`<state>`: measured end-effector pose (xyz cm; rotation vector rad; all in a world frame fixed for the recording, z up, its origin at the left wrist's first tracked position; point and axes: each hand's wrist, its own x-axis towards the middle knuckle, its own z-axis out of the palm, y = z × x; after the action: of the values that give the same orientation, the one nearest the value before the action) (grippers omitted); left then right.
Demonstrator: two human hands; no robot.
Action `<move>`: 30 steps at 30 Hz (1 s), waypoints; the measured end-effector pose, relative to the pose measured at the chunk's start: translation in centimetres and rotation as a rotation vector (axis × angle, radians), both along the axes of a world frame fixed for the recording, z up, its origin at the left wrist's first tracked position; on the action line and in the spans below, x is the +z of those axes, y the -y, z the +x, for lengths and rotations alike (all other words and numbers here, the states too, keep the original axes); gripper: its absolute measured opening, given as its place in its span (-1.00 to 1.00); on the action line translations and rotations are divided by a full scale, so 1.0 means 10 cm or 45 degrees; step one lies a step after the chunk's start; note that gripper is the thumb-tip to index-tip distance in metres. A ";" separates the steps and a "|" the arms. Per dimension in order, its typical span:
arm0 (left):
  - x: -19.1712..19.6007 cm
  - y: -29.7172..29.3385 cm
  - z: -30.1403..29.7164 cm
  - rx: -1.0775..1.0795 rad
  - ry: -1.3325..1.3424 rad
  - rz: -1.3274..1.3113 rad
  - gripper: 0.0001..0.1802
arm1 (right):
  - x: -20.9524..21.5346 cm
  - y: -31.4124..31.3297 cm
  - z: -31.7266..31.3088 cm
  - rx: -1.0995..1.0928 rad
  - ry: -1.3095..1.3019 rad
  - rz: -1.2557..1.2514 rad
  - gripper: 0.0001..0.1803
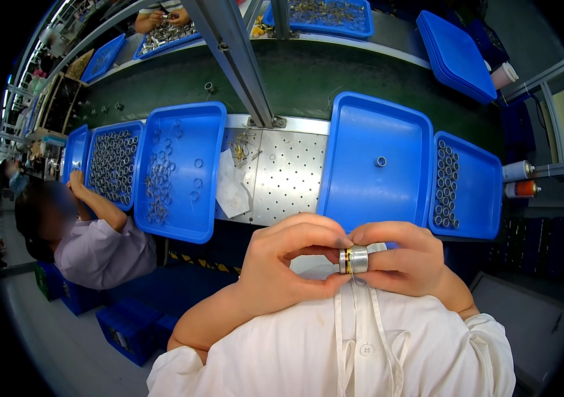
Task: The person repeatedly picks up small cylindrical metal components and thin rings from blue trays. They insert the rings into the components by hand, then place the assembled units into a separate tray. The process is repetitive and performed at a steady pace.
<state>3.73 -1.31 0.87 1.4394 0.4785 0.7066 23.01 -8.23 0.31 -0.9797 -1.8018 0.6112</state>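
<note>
Close to my chest, my left hand (pixel 279 263) and my right hand (pixel 404 257) are closed on a small silvery metal cylinder (pixel 361 259) from either side. The left fingers pinch a ring-like end piece (pixel 343 261), and a narrow gap with yellow and dark parts shows between it and the cylinder. A thin wire loop hangs beneath. Beyond my hands stands a blue tray (pixel 368 192) with one metal ring (pixel 380 161) in it. A second blue tray (pixel 477 198) on the right holds rows of similar rings (pixel 446 185).
Left of a perforated metal plate (pixel 288 172), a blue tray (pixel 186 172) holds thin clear rings. White paper (pixel 233 188) and small brass-coloured pieces (pixel 245 147) lie between. A metal post (pixel 235 59) rises ahead by a green belt (pixel 302 79). A co-worker (pixel 93 238) sits left; spray cans (pixel 520 188) stand right.
</note>
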 end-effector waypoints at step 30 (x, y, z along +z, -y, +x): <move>-0.05 0.11 -0.02 0.057 -0.039 0.016 -0.59 | -0.06 0.08 -0.02 0.038 -0.063 -0.029 -0.77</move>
<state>3.54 -2.38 0.38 1.4568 0.5324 0.7249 22.80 -9.08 -0.28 -0.9465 -1.7722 0.6701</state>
